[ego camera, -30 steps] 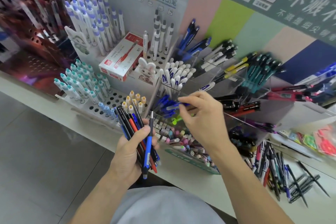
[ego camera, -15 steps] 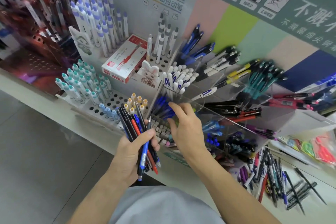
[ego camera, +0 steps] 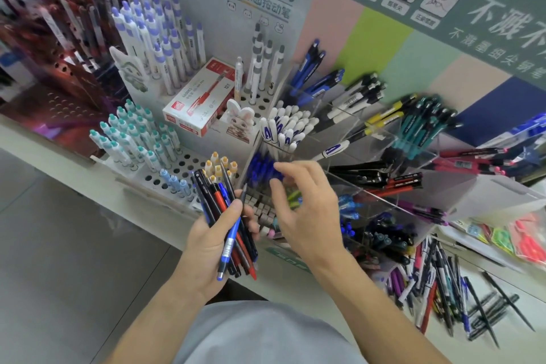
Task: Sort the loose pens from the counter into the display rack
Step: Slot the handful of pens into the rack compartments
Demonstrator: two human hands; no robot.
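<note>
My left hand (ego camera: 215,241) grips a bundle of pens (ego camera: 229,216), blue, red and black. My right hand (ego camera: 307,213) hovers with fingers loosely spread, holding nothing, over the clear rack (ego camera: 369,186), at the compartment of blue pens (ego camera: 261,168). Neighbouring compartments hold white pens (ego camera: 286,127), black pens (ego camera: 357,171) and teal pens (ego camera: 422,124). Loose pens (ego camera: 443,289) lie heaped on the counter (ego camera: 517,334) to the right.

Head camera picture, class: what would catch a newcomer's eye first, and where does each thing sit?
Centre frame, the left hand grips a fanned bundle of pens, while the right hand reaches over the blue pens in the clear display rack. At lower right, a pile of loose pens lies scattered on the counter.
</note>
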